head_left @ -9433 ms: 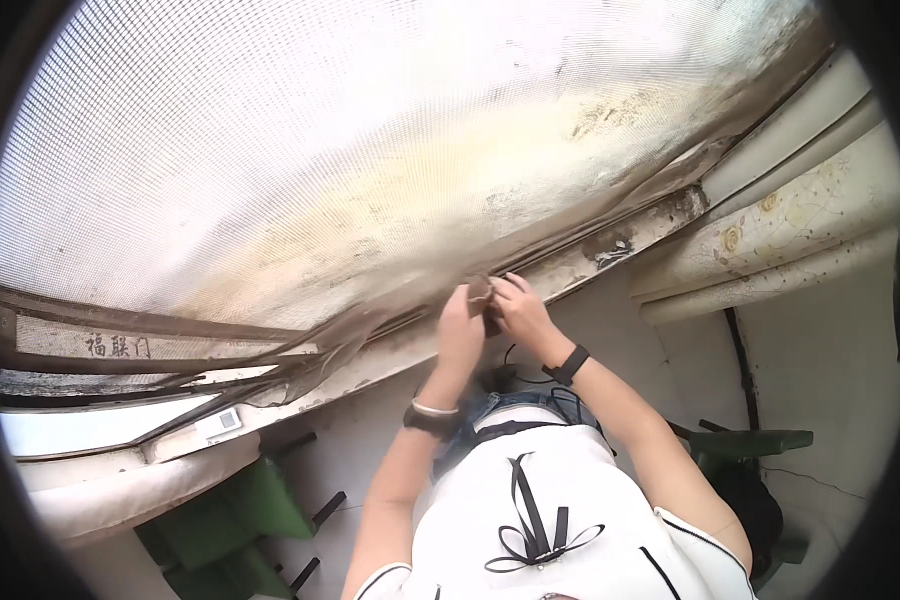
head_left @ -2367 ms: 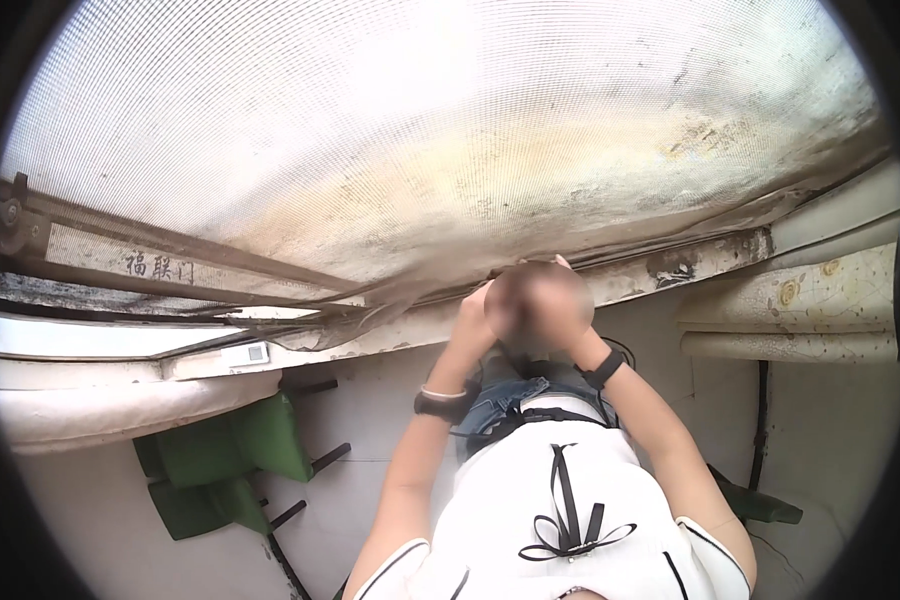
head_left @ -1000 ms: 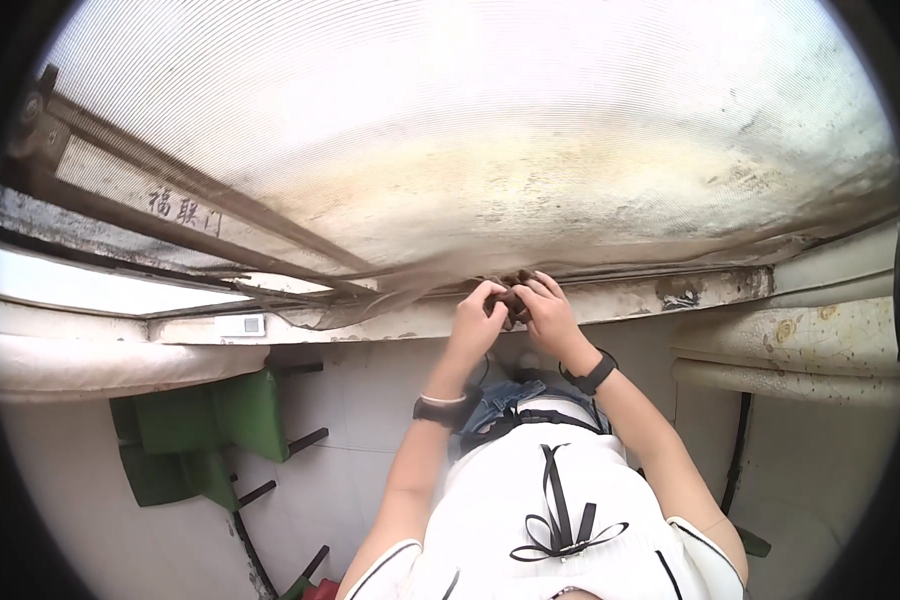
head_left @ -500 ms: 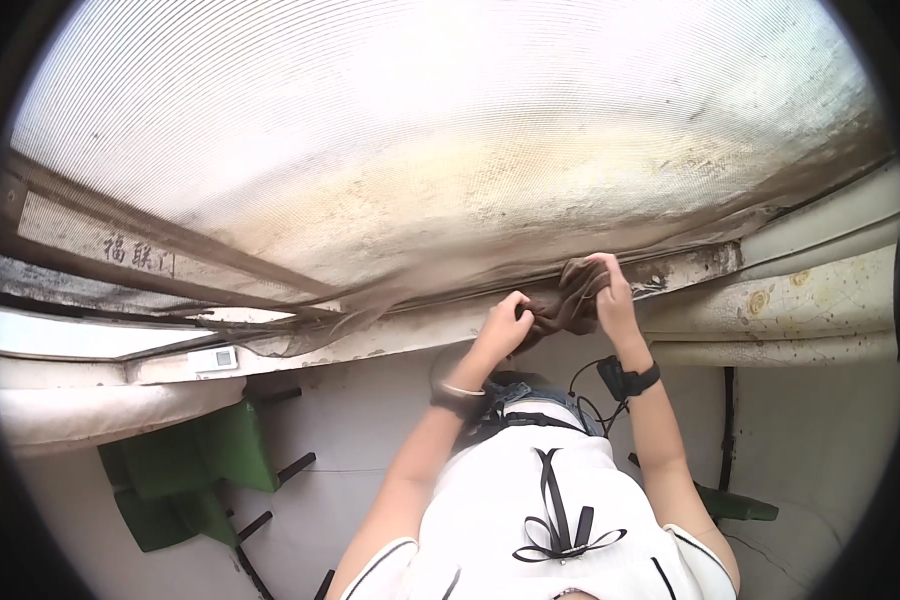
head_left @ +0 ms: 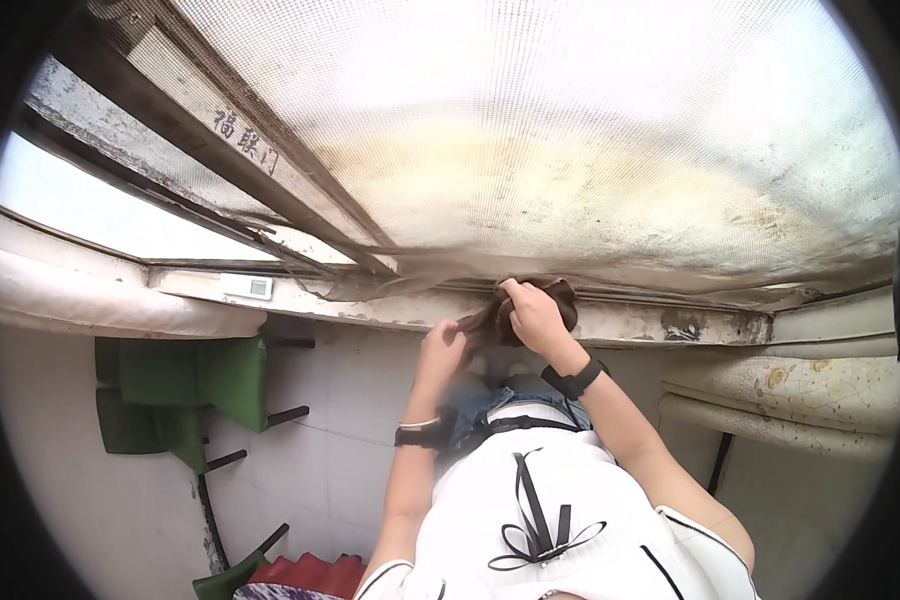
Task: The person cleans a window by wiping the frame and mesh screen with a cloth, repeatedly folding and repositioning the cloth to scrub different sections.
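Observation:
A crumpled brown cloth [head_left: 488, 318] stretches between my two hands at the window sill [head_left: 610, 322]. My right hand [head_left: 538, 318] is closed on its bunched part, against the sill's inner edge by the window track. Lower and to the left, my left hand [head_left: 442, 352] grips the cloth's other end, just in front of the sill. Part of the cloth shows beyond my right knuckles. Right behind it the loose lower edge of the window screen [head_left: 590, 180] hangs in folds over the track.
A small white digital meter [head_left: 246, 287] sits on the sill at left. Green chairs [head_left: 185, 385] stand below it, with a red item [head_left: 310, 575] near the lower edge. A rolled white cloth [head_left: 120, 300] lies at left, a floral curtain [head_left: 790, 390] at right. A dark window frame [head_left: 220, 170] slants at upper left.
My right hand has moved left and down onto the sill with the cloth, which was held up before. The left hand has shifted left and lower. The view has turned, too.

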The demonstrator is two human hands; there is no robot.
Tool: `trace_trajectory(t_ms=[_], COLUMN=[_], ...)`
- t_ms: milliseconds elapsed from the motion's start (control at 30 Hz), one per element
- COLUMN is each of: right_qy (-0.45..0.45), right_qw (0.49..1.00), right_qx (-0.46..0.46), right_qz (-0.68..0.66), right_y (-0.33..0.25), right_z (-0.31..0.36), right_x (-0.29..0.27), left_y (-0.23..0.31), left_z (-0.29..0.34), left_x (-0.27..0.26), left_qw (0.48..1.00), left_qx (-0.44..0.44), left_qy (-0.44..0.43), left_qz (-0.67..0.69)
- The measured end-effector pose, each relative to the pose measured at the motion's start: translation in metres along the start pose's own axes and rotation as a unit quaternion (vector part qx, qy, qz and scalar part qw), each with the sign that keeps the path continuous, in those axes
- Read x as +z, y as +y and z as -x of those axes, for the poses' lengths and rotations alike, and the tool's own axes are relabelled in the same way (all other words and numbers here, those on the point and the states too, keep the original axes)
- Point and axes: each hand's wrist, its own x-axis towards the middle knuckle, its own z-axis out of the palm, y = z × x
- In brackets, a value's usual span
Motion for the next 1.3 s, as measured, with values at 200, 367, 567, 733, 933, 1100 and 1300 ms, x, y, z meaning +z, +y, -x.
trace_trajectory(t_ms=[200, 367, 567, 733, 933, 1100, 1300], right_qy=[-0.009, 0.242, 0.401, 0.409, 0.237, 0.027, -0.336], right_qw=[0.954, 0.817, 0.865, 0.867, 0.961, 0.997, 0.94], right_qx=[0.081, 0.064, -0.185, -0.18, -0.103, 0.012, 0.012], right_qz=[-0.287, -0.519, -0.238, 0.218, 0.093, 0.07, -0.057], right_y=[0.015, -0.048, -0.111, -0.083, -0.005, -0.003, -0.019], right_z=[0.006, 0.016, 0.001, -0.031, -0.01, 0.005, 0.004], right_x=[-0.028, -0.144, -0.255, -0.242, -0.111, -0.073, -0.107], left_y=[0.044, 0.147, 0.293, 0.291, 0.21, 0.132, 0.141], left_z=[-0.026, -0.039, -0.043, -0.062, -0.05, -0.046, -0.035], left_x=[-0.02, -0.044, -0.076, -0.046, -0.018, -0.015, -0.05], left_qw=[0.96, 0.929, 0.821, 0.798, 0.888, 0.933, 0.947], left_qx=[0.014, 0.164, 0.541, 0.569, 0.439, 0.311, 0.185], left_qy=[-0.114, -0.091, 0.103, 0.197, 0.07, -0.099, -0.254], left_qz=[0.255, 0.319, 0.153, -0.029, -0.115, -0.15, -0.071])
